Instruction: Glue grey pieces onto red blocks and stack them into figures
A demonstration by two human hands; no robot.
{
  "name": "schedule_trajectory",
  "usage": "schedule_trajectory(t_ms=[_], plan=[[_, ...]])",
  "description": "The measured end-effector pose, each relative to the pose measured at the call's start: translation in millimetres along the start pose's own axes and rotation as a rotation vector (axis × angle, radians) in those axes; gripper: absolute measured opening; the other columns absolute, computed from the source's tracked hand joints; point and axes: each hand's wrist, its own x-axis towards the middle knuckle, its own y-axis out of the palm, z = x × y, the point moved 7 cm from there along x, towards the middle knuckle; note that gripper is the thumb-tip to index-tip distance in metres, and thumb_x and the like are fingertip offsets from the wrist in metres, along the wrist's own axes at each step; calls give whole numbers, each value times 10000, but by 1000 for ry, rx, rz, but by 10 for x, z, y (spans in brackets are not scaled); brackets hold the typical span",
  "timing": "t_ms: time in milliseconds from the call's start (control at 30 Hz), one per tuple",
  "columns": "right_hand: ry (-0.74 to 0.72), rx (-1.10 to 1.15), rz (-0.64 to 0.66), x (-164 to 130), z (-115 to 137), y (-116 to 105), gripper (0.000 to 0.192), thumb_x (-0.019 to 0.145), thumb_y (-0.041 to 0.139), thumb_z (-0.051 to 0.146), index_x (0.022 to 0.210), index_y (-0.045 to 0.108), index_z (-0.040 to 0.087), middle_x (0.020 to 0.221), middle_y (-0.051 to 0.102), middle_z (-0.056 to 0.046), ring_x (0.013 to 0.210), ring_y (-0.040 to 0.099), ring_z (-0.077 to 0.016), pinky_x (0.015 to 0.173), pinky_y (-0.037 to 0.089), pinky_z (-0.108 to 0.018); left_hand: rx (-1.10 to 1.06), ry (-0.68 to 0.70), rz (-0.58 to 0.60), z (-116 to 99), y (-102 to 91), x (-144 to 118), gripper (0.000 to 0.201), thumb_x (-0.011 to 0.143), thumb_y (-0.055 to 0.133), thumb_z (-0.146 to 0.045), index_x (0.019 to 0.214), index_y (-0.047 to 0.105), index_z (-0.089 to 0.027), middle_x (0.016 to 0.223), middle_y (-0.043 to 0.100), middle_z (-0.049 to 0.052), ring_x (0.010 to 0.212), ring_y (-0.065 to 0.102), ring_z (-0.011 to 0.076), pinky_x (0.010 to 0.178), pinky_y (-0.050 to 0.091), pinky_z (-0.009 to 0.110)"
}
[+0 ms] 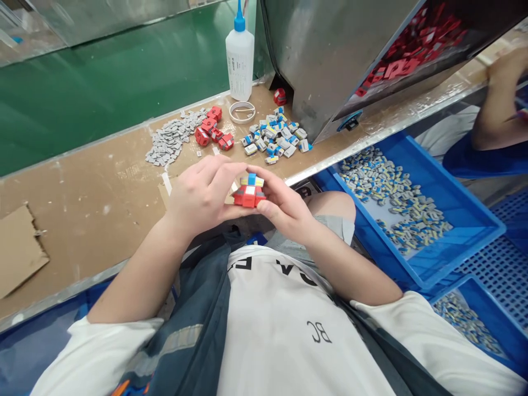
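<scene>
Both hands meet over the near edge of the brown workbench (91, 192). My left hand (202, 190) and my right hand (284, 206) together grip a small red plastic part (248, 196) with a blue, yellow and grey piece (252, 180) seated on its top. On the bench beyond lie a heap of grey pieces (171, 138), several red parts (212, 129) and a pile of blue-and-grey pieces (276, 136).
A white squeeze bottle with a blue cap (240, 55) and a small round lid (242, 111) stand at the back. A metal hopper (330, 60) holds red parts. Blue bins (466, 220) of small pieces sit to my right. Another person's arm (497, 99) shows at far right.
</scene>
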Motion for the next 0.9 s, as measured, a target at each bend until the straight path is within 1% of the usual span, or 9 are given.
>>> schedule_trajectory(t_ms=[100, 167, 233, 400, 467, 567, 633, 733, 900], plan=[[-155, -276, 127, -41, 167, -16, 753, 1106, 495, 607, 1722, 303, 217, 1663, 545, -184, 1457, 620, -327, 1191, 554, -497, 128, 89, 52, -109, -44, -20, 666, 886, 587, -888, 925, 675, -229, 860, 702, 98, 755, 668, 255, 642, 484, 380], [-268, -436, 220, -71, 262, -8, 822, 1105, 464, 641, 1749, 219, 192, 1641, 558, -218, 1416, 646, -342, 1122, 584, -498, 185, 172, 120, -206, -50, -37, 665, 933, 522, -873, 829, 641, -228, 752, 640, 74, 665, 607, 223, 573, 412, 369], [-338, -580, 294, -91, 318, -12, 885, 1094, 413, 704, 1752, 189, 156, 1548, 629, -244, 1285, 709, -351, 1000, 612, -488, 207, 213, 162, -273, -70, -54, 667, 965, 478, -858, 788, 625, -231, 702, 600, 56, 629, 569, 203, 543, 365, 361], [-412, -934, 401, -114, 442, -33, 862, 1082, 339, 759, 1603, 465, 83, 1230, 756, -223, 969, 716, -321, 799, 527, -418, 174, 257, 202, -383, -137, -95, 679, 973, 476, -855, 726, 582, -232, 642, 549, 29, 584, 525, 181, 514, 296, 352], [-456, -1031, 434, -131, 538, 1, 804, 1096, 320, 740, 1477, 575, 80, 1135, 759, -198, 875, 669, -285, 720, 448, -382, 129, 277, 206, -436, -168, -111, 689, 964, 486, -865, 705, 553, -229, 623, 528, 16, 567, 506, 170, 510, 273, 349], [-486, -1173, 483, -153, 670, 88, 685, 1109, 350, 709, 1186, 672, 109, 962, 724, -141, 759, 573, -235, 631, 289, -356, 99, 293, 252, -524, -190, -135, 697, 960, 498, -866, 689, 520, -224, 614, 511, 4, 566, 493, 162, 520, 278, 342], [-492, -1243, 488, -163, 743, 135, 538, 1121, 422, 626, 1004, 651, 153, 847, 673, -94, 709, 514, -215, 620, 209, -354, 110, 304, 269, -590, -215, -145, 692, 962, 513, -855, 684, 508, -221, 616, 507, 1, 577, 493, 161, 535, 300, 338], [-525, -1273, 432, -178, 834, 163, 356, 1105, 505, 455, 867, 586, 203, 729, 586, -32, 648, 440, -198, 624, 161, -353, 161, 320, 234, -685, -292, -139, 682, 972, 529, -832, 671, 499, -221, 611, 492, -3, 590, 491, 161, 552, 311, 332], [-653, -1151, 398, -239, 901, 172, 360, 1077, 479, 448, 806, 558, 224, 688, 527, 0, 630, 393, -186, 636, 192, -347, 171, 371, 205, -820, -396, -106, 680, 1009, 488, -788, 625, 481, -226, 573, 446, -17, 551, 404, 153, 530, 282, 330]])
